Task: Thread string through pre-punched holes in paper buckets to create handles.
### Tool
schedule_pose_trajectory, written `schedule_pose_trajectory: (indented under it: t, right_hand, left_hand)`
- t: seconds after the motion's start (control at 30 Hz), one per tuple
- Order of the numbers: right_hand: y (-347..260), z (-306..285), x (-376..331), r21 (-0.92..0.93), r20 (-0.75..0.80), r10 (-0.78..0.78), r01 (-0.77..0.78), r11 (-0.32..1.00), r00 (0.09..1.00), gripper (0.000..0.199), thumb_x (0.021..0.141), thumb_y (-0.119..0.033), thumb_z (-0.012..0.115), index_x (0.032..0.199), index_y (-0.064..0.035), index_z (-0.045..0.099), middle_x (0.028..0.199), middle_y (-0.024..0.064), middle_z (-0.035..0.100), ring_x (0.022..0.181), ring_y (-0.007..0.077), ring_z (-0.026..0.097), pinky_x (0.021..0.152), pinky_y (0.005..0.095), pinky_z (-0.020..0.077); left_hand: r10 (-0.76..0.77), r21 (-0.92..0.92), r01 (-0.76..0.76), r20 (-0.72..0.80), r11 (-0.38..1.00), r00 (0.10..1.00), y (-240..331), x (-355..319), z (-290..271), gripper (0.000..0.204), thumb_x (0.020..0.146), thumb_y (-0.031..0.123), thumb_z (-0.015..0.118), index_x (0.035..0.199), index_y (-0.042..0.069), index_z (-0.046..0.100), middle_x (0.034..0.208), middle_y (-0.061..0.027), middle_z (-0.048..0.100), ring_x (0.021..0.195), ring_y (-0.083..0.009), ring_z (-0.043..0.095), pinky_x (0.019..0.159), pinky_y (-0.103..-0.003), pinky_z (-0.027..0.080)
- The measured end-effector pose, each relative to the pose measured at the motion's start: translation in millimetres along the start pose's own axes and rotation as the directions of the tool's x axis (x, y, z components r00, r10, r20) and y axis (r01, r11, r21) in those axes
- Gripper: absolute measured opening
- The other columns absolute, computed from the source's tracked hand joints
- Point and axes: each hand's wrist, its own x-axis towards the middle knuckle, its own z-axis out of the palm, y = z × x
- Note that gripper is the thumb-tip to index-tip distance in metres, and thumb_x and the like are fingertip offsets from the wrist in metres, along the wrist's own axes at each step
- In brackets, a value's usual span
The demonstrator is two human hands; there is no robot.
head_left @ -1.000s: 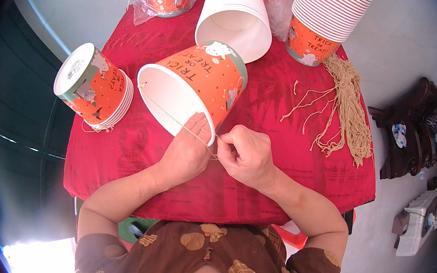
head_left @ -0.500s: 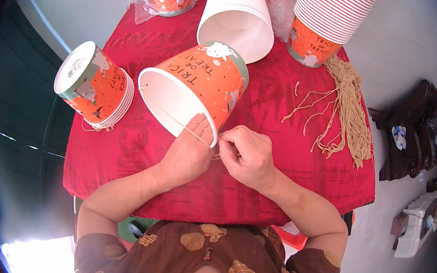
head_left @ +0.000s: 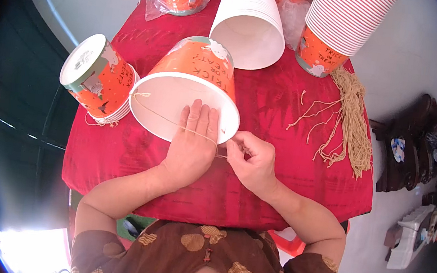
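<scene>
orange bucket (head_left: 199,69) is tipped sideways on the red tablecloth (head_left: 288,186); the left hand (head_left: 191,147) reaches into its mouth, fingers (head_left: 193,118) straight and slightly parted, crossed by tan string (head_left: 164,117) that the right hand (head_left: 250,161) pinches just beside the bucket.

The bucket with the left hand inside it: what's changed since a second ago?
The bucket has swung round, its mouth now facing us more. The left hand now shows more fully inside, the cord across its fingers. Nothing was visibly let go: the right hand still pinches the cord beside the bucket.
</scene>
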Motion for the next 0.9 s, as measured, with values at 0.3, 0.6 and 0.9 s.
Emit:
schedule_pose_trajectory:
  t: [0.3, 0.6, 0.9]
  right_hand:
    - [0.2, 1.0, 9.8, 0.203, 0.026, 0.410, -0.406, 0.891, 0.912, 0.017, 0.096, -0.012, 0.057, 0.090, 0.0030, 0.064, 0.072, 0.0061, 0.067, 0.056, 0.0072, 0.059, 0.048, 0.0236, 0.0475]
    - [7.5, 2.2, 11.8, 0.125, 0.031, 0.428, -0.429, 0.895, 0.903, 0.017, 0.096, -0.009, 0.054, 0.099, 0.0032, 0.065, 0.074, 0.0070, 0.068, 0.060, 0.0093, 0.061, 0.052, 0.0253, 0.0500]
    - [15.4, 5.0, 6.3, -0.057, 0.061, 0.228, -0.225, 0.973, 0.972, 0.011, 0.093, -0.005, 0.057, 0.094, 0.0054, 0.062, 0.071, 0.0140, 0.067, 0.063, 0.0131, 0.063, 0.056, 0.0318, 0.0487]
  left_hand:
    - [0.028, 0.066, -0.027, -0.022, 0.997, 0.999, 2.9, 1.8, -5.5, 0.051, 0.081, 0.016, 0.056, 0.122, -0.014, 0.054, 0.123, -0.0309, 0.056, 0.129, -0.0476, 0.042, 0.109, -0.058, 0.032]
    - [-0.082, -0.482, 0.026, -0.095, 0.876, 0.992, -8.7, 1.1, -4.4, 0.043, 0.071, -0.005, 0.062, 0.114, -0.006, 0.058, 0.114, -0.0245, 0.059, 0.114, -0.0424, 0.054, 0.099, -0.047, 0.045]
    - [-0.245, -0.696, 0.189, 0.019, 0.692, 0.969, -4.5, 0.3, -5.1, 0.018, 0.081, 0.005, 0.069, 0.096, 0.001, 0.060, 0.091, -0.0181, 0.062, 0.090, -0.0386, 0.060, 0.080, -0.046, 0.047]
